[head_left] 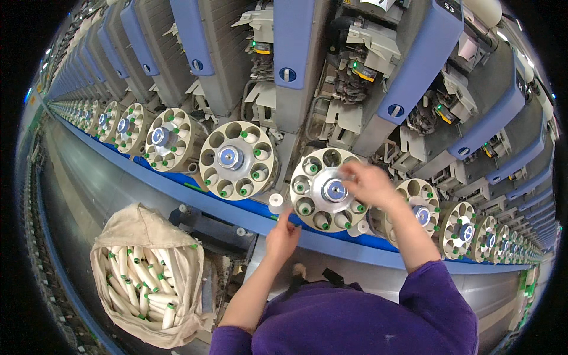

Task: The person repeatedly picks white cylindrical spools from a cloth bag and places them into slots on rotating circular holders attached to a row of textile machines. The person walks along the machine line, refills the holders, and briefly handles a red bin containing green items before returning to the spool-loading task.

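My right hand (368, 184) is over the right side of a round magazine (317, 214) with a blue hub (335, 190). Motion smears its fingertips, so I cannot make out whether they hold anything. White yarn bobbins with green tips, such as this bobbin (321, 221), stand in pockets round the magazine. Lower and to the left, my left hand (283, 238) is by the blue rail, its fingers drawn together; what they hold, if anything, does not show. Just beyond its fingertips stands a small white tube (276, 202).
A cloth-lined bin (148, 228) full of white green-tipped bobbins stands at lower left. Another magazine (236, 161) is left of mine, and more line the blue rail (236, 208) both ways. Blue-and-grey machine columns (290, 53) rise behind.
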